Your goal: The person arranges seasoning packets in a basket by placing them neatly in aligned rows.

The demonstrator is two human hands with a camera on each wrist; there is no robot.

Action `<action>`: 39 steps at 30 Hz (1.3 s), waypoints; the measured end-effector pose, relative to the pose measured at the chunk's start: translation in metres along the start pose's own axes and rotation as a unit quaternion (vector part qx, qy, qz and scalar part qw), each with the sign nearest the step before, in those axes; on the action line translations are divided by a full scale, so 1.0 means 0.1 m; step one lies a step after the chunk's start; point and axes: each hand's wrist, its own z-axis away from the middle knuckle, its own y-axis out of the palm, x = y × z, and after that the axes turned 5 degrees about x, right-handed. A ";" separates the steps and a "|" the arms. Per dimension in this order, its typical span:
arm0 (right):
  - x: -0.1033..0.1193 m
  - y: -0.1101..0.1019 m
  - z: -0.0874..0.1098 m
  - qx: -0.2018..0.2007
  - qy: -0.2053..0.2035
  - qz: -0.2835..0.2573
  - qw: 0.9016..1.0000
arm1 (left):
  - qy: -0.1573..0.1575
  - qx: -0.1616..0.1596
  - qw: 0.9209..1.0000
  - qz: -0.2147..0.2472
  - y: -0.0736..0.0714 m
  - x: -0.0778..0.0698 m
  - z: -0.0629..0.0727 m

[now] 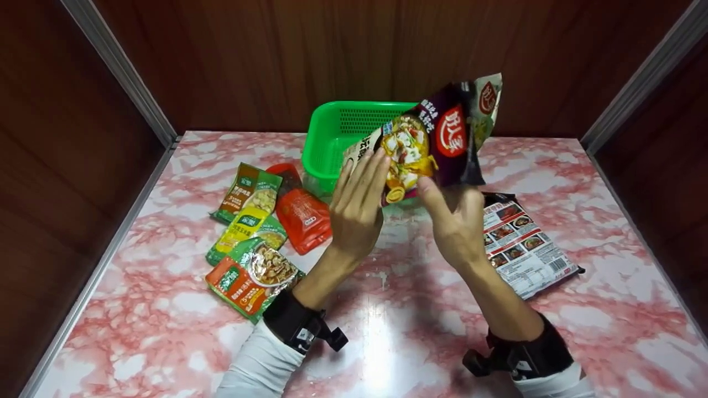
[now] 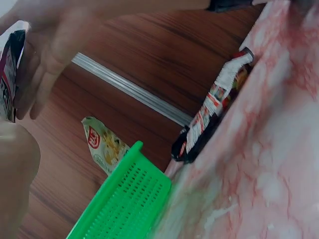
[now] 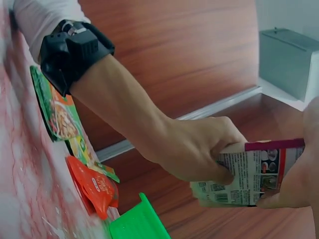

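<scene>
Both hands hold a dark purple food packet (image 1: 406,149) up in front of the green basket (image 1: 321,143), its printed front towards the head camera. My left hand (image 1: 359,213) pinches its left end, fingers lying over the front and thumb at the back. On the lower right edge, my right hand (image 1: 456,226) grips it with the thumb in front and the fingers behind. The packet's pale printed back (image 3: 239,174) faces the right wrist view. A pale green packet (image 2: 102,144) with a red logo rises above the basket's rim in the left wrist view.
Left of the basket lie a red pouch (image 1: 304,218), a brown-and-green packet (image 1: 243,190), a yellow-and-green packet (image 1: 238,232) and an orange-and-green packet (image 1: 243,284). A white-backed packet (image 1: 525,249) lies at the right on the marbled table (image 1: 619,309). Wooden walls (image 1: 265,66) enclose the table.
</scene>
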 end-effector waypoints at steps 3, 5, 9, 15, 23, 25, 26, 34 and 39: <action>0.02 0.04 -0.03 -0.020 -0.006 -0.074 0.997 | 0.027 -0.002 0.999 -0.036 0.01 -0.01 0.02; 0.03 0.07 -0.04 -0.028 -0.008 -0.129 0.991 | 0.041 -0.003 0.998 -0.050 0.02 -0.02 0.04; 0.03 0.11 -0.03 -0.033 0.005 -0.188 0.982 | 0.055 -0.003 0.996 -0.064 0.03 -0.04 0.06; 0.00 0.12 -0.03 -0.042 0.007 -0.209 0.977 | 0.060 -0.004 0.996 -0.072 0.03 -0.05 0.07; -0.04 0.11 -0.03 -0.061 0.009 -0.230 0.971 | 0.063 -0.002 0.995 -0.077 0.03 -0.07 0.08; -0.04 0.11 -0.03 -0.060 0.010 -0.229 0.971 | 0.063 0.000 0.995 -0.076 0.03 -0.07 0.09; -0.03 0.11 -0.03 -0.061 0.011 -0.229 0.972 | 0.063 0.000 0.995 -0.076 0.03 -0.07 0.09; -0.03 0.12 -0.04 -0.080 0.020 -0.236 0.968 | 0.064 -0.002 0.995 -0.074 0.04 -0.08 0.09; -0.03 0.12 -0.05 -0.098 0.025 -0.222 0.970 | 0.066 -0.001 0.996 -0.066 0.05 -0.09 0.10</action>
